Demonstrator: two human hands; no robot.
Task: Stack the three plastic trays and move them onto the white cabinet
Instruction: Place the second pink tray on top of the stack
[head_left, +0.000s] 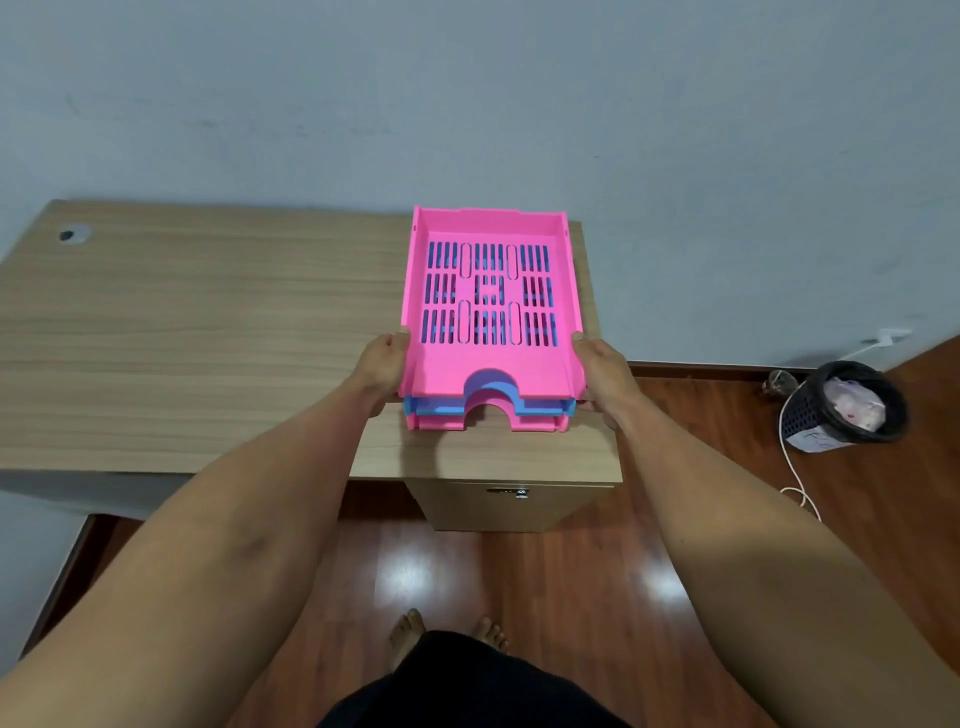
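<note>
Three slotted plastic trays are nested in one stack at the right end of the wooden desk (208, 322). A pink tray (447, 371) is on top, a blue tray (545, 405) in the middle, and a second pink tray (535, 423) at the bottom. My left hand (379, 366) grips the stack's left side near its front corner. My right hand (605, 376) grips the right side opposite. Whether the stack rests on the desk or is slightly lifted I cannot tell. No white cabinet is in view.
A wooden drawer unit (504, 501) stands under the desk's right end. On the wood floor to the right are a black waste bin (841, 405) and a white cable (795, 467). A grey wall is behind the desk. My bare feet (447, 634) show below.
</note>
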